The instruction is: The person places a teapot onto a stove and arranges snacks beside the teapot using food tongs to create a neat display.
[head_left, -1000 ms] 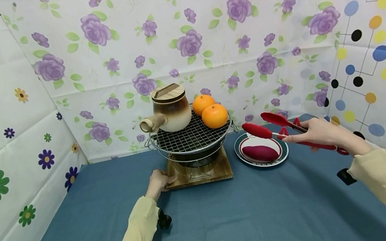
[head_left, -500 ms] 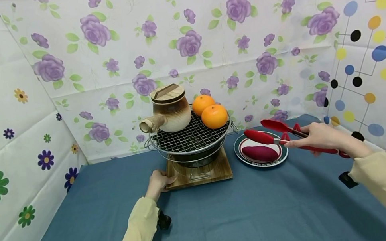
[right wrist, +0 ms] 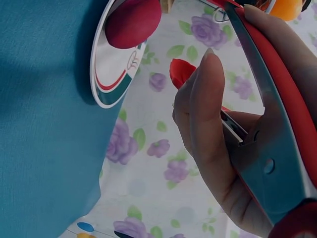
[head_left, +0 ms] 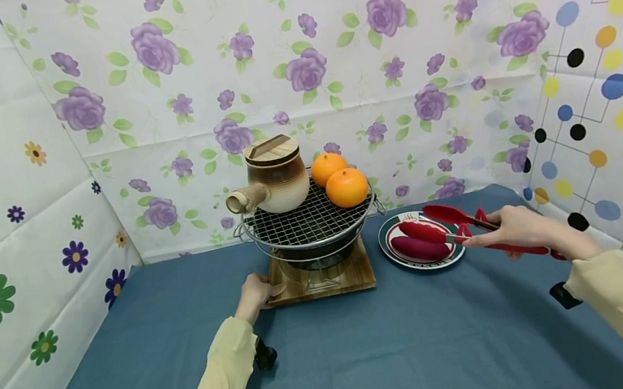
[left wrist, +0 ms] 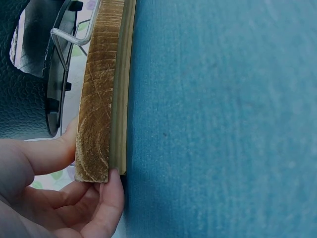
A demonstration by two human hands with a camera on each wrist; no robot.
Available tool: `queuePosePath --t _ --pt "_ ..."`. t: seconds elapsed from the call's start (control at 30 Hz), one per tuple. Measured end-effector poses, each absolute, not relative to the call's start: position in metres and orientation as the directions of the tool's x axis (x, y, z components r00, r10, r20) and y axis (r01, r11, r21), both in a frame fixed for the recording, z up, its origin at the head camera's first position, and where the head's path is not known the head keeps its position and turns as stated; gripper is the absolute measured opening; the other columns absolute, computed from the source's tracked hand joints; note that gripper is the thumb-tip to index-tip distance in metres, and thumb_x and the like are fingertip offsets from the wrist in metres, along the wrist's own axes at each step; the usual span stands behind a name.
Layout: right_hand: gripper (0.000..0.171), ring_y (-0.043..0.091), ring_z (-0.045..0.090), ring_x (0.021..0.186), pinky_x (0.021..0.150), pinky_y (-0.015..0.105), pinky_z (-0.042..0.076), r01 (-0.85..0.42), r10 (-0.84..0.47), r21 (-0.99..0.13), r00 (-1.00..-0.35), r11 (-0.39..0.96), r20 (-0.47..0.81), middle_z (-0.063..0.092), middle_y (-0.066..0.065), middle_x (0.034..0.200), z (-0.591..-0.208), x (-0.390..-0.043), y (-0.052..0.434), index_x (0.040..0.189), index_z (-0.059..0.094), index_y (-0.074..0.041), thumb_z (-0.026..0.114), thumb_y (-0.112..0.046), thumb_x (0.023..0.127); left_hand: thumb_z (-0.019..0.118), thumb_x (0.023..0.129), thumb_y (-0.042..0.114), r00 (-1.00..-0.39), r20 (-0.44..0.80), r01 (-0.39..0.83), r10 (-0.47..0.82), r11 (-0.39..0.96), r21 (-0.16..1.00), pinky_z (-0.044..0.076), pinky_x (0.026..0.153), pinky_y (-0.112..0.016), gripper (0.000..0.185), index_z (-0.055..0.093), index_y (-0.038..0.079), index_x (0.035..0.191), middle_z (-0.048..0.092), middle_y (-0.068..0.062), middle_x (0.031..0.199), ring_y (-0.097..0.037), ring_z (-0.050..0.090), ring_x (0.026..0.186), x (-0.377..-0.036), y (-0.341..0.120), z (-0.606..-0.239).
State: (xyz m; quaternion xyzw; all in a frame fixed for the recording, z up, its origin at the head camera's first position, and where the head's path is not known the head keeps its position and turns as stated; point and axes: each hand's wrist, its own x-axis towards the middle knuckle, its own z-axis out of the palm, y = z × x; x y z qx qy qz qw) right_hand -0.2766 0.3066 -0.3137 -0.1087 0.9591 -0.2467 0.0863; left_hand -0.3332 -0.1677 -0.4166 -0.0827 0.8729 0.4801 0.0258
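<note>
My left hand point(head_left: 255, 291) grips the front left corner of a wooden board point(head_left: 350, 274), thumb on top and fingers curled at its edge in the left wrist view point(left wrist: 94, 134). On the board stands a black round grill point(head_left: 325, 259) with a wire mesh top point(head_left: 315, 223). My right hand point(head_left: 517, 229) holds red-tipped tongs point(head_left: 423, 230) around their arms, with the tips spread apart. The tips overlap a purple sweet potato point(head_left: 420, 248) in the head view. That sweet potato lies on a white plate with a green rim point(head_left: 386, 247), right of the grill.
A brown and cream clay pot point(head_left: 281, 185) with a wooden lid and a side handle sits on the mesh's left. Two oranges point(head_left: 347, 187) sit at its right rear. A blue cloth point(head_left: 338, 360) covers the table, with patterned sheets point(head_left: 301, 111) behind and at both sides.
My right hand has lowered the tongs, bringing their spread tips down over the plate toward the sweet potato. The left hand stays on the board's corner.
</note>
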Motion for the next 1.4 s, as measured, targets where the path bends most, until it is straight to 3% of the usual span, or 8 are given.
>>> queuePosePath --t 0.27,0.43,0.57,0.67,0.77,1.13,1.4 --pt "0.047 0.019 0.056 0.047 0.056 0.033 0.043 -0.168 -0.261 -0.493 -0.957 0.854 -0.127 0.050 0.006 0.059 -0.320 -0.278 0.309 0.078 0.050 -0.004 0.063 -0.049 0.080 0.072 0.079 0.010 -0.985 -0.131 -0.171 -0.113 0.515 0.840 0.052 0.054 -0.037 0.049 0.030 0.015 0.054 0.039 -0.002 0.047 -0.013 0.040 0.040 -0.334 -0.168 -0.417" --pt "0.051 0.019 0.056 0.047 0.056 0.033 0.044 -0.155 -0.255 -0.492 -0.956 0.857 -0.143 0.051 0.005 0.057 -0.325 -0.279 0.311 0.092 0.057 -0.001 0.064 -0.050 0.079 0.071 0.079 0.009 -0.986 -0.128 -0.166 -0.109 0.518 0.839 0.051 0.054 -0.037 0.046 0.034 0.014 0.053 0.042 -0.003 0.048 -0.013 0.042 0.041 -0.333 -0.168 -0.416" --pt "0.060 0.019 0.055 0.046 0.055 0.033 0.045 -0.137 -0.245 -0.500 -0.957 0.855 -0.156 0.052 0.006 0.056 -0.328 -0.279 0.311 0.104 0.056 0.003 0.065 -0.050 0.078 0.071 0.079 0.010 -0.985 -0.130 -0.172 -0.116 0.521 0.836 0.051 0.051 -0.036 0.051 0.027 0.015 0.053 0.032 0.000 0.045 -0.012 0.036 0.038 -0.334 -0.168 -0.416" --pt "0.059 0.019 0.054 0.045 0.054 0.034 0.045 -0.138 -0.245 -0.504 -0.957 0.852 -0.152 0.051 0.005 0.054 -0.331 -0.278 0.312 0.104 0.057 0.003 0.065 -0.049 0.078 0.071 0.079 0.010 -0.984 -0.132 -0.176 -0.120 0.523 0.834 0.050 0.049 -0.035 0.053 0.025 0.016 0.054 0.027 0.001 0.045 -0.012 0.034 0.037 -0.334 -0.168 -0.416" --pt "0.057 0.019 0.053 0.044 0.053 0.034 0.044 -0.147 -0.252 -0.503 -0.956 0.852 -0.148 0.050 0.005 0.053 -0.334 -0.278 0.313 0.101 0.056 0.003 0.065 -0.049 0.078 0.071 0.079 0.010 -0.984 -0.132 -0.174 -0.118 0.523 0.834 0.050 0.049 -0.035 0.052 0.027 0.015 0.054 0.031 0.000 0.045 -0.012 0.035 0.037 -0.334 -0.168 -0.416" --pt "0.073 0.020 0.053 0.043 0.052 0.034 0.045 -0.120 -0.240 -0.520 -0.956 0.846 -0.169 0.050 0.006 0.053 -0.343 -0.278 0.313 0.115 0.050 0.010 0.066 -0.050 0.077 0.072 0.079 0.010 -0.984 -0.136 -0.175 -0.114 0.514 0.839 0.051 0.054 -0.037 0.051 0.027 0.015 0.054 0.036 -0.001 0.045 -0.012 0.035 0.037 -0.333 -0.169 -0.416" --pt "0.059 0.019 0.054 0.044 0.051 0.033 0.047 -0.115 -0.227 -0.524 -0.961 0.844 -0.156 0.051 0.005 0.055 -0.348 -0.278 0.312 0.102 0.058 0.004 0.067 -0.049 0.077 0.072 0.079 0.010 -0.984 -0.135 -0.176 -0.117 0.522 0.835 0.051 0.052 -0.036 0.050 0.029 0.015 0.054 0.036 -0.001 0.046 -0.012 0.037 0.037 -0.333 -0.168 -0.416"
